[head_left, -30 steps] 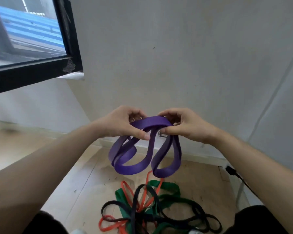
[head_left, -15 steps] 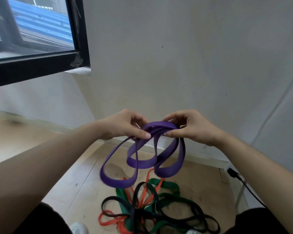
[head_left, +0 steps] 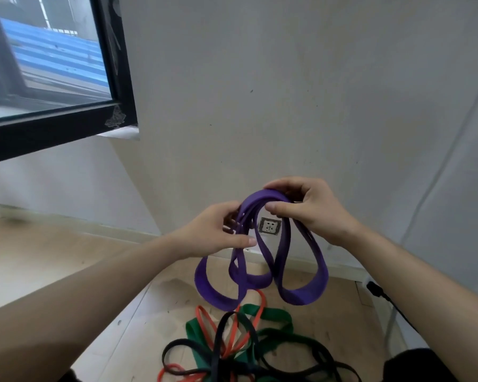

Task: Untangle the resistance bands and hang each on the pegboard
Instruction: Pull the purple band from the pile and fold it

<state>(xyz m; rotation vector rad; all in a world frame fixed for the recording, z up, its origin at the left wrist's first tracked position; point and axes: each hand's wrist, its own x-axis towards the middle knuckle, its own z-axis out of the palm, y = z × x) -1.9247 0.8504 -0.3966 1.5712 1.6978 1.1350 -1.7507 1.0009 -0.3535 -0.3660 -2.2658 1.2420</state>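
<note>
Against a bare grey wall [head_left: 287,92], the purple band [head_left: 301,296] hangs in loops straight down from both hands, the right hand [head_left: 307,208] gripping its top fold, the left hand [head_left: 215,232] pinching strands just lower beside it, above the floor tangle [head_left: 232,351].

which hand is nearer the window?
Left. The left hand sits below and right of the window corner; the right hand is farther right, gripping the purple band top.

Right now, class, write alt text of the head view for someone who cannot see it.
A left hand and right hand grip a looped purple band before a wall; orange, green and black bands lie tangled on the floor.
</note>
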